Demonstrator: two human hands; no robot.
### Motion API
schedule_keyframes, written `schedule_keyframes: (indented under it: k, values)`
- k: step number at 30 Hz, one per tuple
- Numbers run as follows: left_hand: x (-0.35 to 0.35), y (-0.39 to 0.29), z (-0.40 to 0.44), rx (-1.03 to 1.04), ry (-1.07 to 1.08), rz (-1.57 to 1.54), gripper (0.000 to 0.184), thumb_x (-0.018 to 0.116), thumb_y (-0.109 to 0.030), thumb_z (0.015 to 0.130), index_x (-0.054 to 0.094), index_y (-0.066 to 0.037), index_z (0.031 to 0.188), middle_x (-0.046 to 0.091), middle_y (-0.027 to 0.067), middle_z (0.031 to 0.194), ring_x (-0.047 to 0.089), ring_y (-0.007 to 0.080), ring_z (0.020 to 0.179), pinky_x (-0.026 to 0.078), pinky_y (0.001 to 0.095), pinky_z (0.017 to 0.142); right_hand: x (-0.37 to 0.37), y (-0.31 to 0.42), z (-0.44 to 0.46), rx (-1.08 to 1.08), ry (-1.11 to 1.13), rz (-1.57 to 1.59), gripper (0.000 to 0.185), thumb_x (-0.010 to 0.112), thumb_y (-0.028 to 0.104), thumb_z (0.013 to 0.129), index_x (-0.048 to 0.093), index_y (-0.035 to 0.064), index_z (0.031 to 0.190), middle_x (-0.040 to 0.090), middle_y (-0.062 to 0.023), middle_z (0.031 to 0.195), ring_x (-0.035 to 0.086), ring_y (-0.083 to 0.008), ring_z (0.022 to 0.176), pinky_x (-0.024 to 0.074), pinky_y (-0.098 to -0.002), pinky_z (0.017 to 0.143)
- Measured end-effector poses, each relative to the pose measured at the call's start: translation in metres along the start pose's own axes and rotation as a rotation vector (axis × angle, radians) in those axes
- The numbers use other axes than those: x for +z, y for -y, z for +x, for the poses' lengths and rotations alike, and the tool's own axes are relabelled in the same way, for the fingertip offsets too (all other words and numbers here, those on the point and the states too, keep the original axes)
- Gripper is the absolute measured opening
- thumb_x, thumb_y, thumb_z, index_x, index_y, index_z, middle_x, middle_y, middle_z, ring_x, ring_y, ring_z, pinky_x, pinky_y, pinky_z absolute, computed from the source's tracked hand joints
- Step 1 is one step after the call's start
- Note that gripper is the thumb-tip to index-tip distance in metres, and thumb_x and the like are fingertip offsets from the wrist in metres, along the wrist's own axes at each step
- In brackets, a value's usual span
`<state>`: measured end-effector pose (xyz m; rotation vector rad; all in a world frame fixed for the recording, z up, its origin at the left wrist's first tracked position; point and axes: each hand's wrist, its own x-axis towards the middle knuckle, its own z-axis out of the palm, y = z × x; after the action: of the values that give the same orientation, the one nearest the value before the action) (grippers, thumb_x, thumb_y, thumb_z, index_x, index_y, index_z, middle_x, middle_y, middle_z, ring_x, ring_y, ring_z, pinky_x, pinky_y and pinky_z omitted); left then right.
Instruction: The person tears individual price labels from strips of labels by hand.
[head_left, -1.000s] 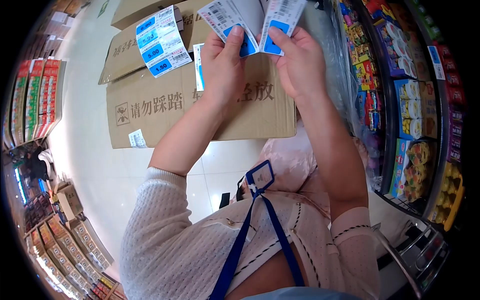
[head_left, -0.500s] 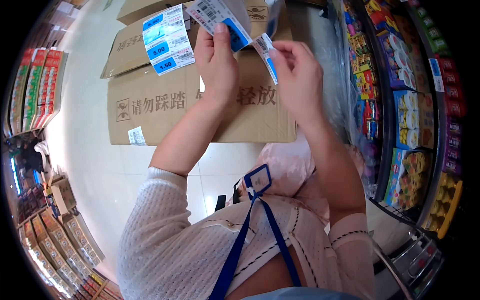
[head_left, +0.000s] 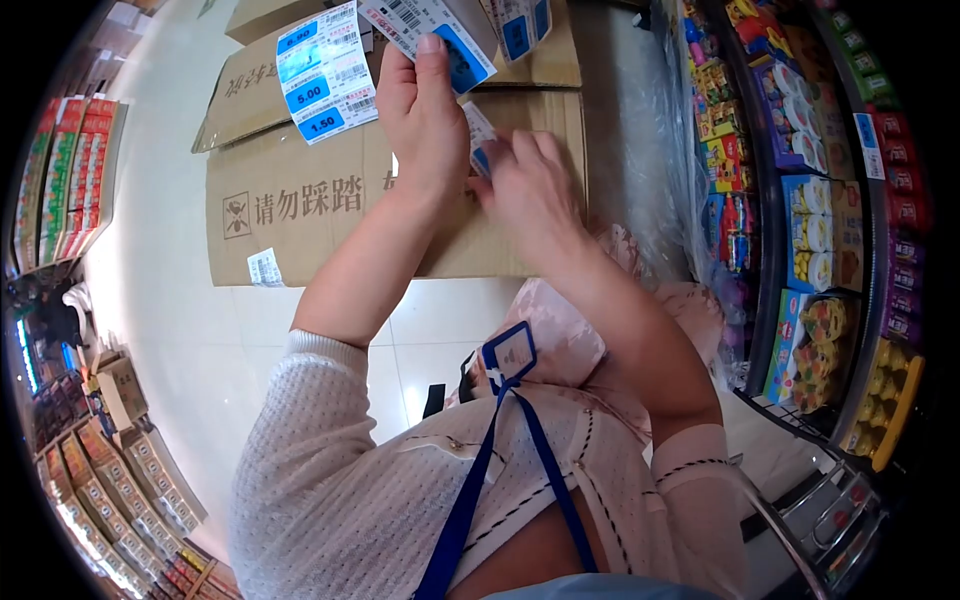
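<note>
- While the head view looks down over a brown carton (head_left: 300,245), the left hand (head_left: 425,125) pinches a label strip (head_left: 405,25) between thumb and fingers; the strip stands above the carton's far part, one blue panel showing right of the thumb.
- Lower and to the right, the right hand (head_left: 535,190) is bent narrow over the carton's near part; a small label (head_left: 481,124) shows at its fingertips, partly covered; whether it is gripped or only pressed, and whether it touches the cardboard, I cannot tell.
- Far right of the left hand, another label length (head_left: 520,28) with blue panels hangs or curls; its join with the pinched strip is not clear.
- Left of the left hand, a price sheet (head_left: 322,70) marked 5.00 and 1.50 lies over the carton's flaps; a barcode sticker (head_left: 265,268) sits at the near left edge; clear plastic wrap (head_left: 650,150) and a stocked shelf (head_left: 810,230) stand to the right.
- As a judgement, the small label could crease or stick askew if the bent fingers press it unevenly; the label strip could slip or bend, being pinched at one spot; if the labels are adhesive, loose lengths could catch on each other; a sleeve or forearm brushing the price sheet could shift it, as nothing visible weighs it down.
</note>
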<state>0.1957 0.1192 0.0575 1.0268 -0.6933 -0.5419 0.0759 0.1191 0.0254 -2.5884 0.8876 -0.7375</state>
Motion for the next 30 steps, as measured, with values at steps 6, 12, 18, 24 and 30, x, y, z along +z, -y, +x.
schedule_keyframes:
  k: [6, 12, 18, 24, 30]
  values:
    - [0.009, -0.003, -0.008, 0.056, 0.205, 0.072, 0.019, 0.047, -0.017, 0.096, 0.054, -0.002, 0.104, 0.059, 0.0022, 0.091, 0.05, 0.0059, 0.083, 0.042, 0.0224, 0.073, -0.045, -0.004, 0.038, 0.067, -0.495, 0.428, 0.026, 0.067, 0.007, 0.075, 0.058, -0.0024, 0.097, 0.058, -0.0139, 0.091, 0.059, -0.0298, 0.084, 0.0486, -0.0361, 0.074]
    - [0.005, 0.005, -0.017, 0.272, 0.431, 0.444, 0.024, 0.055, -0.003, 0.083, 0.055, 0.0, 0.106, 0.058, 0.0162, 0.103, 0.058, 0.03, 0.094, 0.046, 0.0346, 0.08, -0.068, -0.008, 0.053, 0.071, -0.365, 0.592, 0.034, 0.074, 0.007, 0.073, 0.059, 0.0005, 0.103, 0.06, -0.0074, 0.095, 0.059, -0.016, 0.085, 0.0481, -0.0273, 0.076]
    - [0.008, -0.003, -0.017, 0.153, 0.483, 0.441, 0.026, 0.056, -0.006, 0.082, 0.054, 0.0, 0.108, 0.059, 0.016, 0.102, 0.058, 0.0295, 0.096, 0.046, 0.0338, 0.081, -0.073, -0.018, 0.058, 0.025, -0.304, 0.697, 0.018, 0.072, 0.004, 0.072, 0.062, 0.0, 0.086, 0.058, -0.0063, 0.082, 0.059, -0.0142, 0.072, 0.049, -0.026, 0.067]
    - [0.014, -0.002, -0.019, 0.251, 0.325, 0.234, 0.049, 0.06, -0.008, 0.08, 0.044, -0.001, 0.125, 0.047, 0.0156, 0.122, 0.052, 0.0262, 0.106, 0.044, 0.0351, 0.087, -0.085, -0.031, 0.059, 0.012, -0.012, 0.881, 0.02, 0.068, 0.009, 0.078, 0.061, 0.0017, 0.095, 0.061, -0.0054, 0.088, 0.057, -0.0126, 0.071, 0.0481, -0.0258, 0.066]
    - [0.007, -0.026, 0.0, 0.684, 0.326, 0.486, 0.03, 0.063, -0.011, 0.08, 0.055, -0.004, 0.109, 0.049, 0.0166, 0.122, 0.044, 0.031, 0.117, 0.033, 0.0442, 0.099, -0.098, -0.046, 0.058, 0.172, 0.241, 1.074, 0.02, 0.058, 0.004, 0.086, 0.052, 0.0019, 0.105, 0.06, -0.0023, 0.092, 0.056, -0.0068, 0.084, 0.045, -0.0208, 0.074]
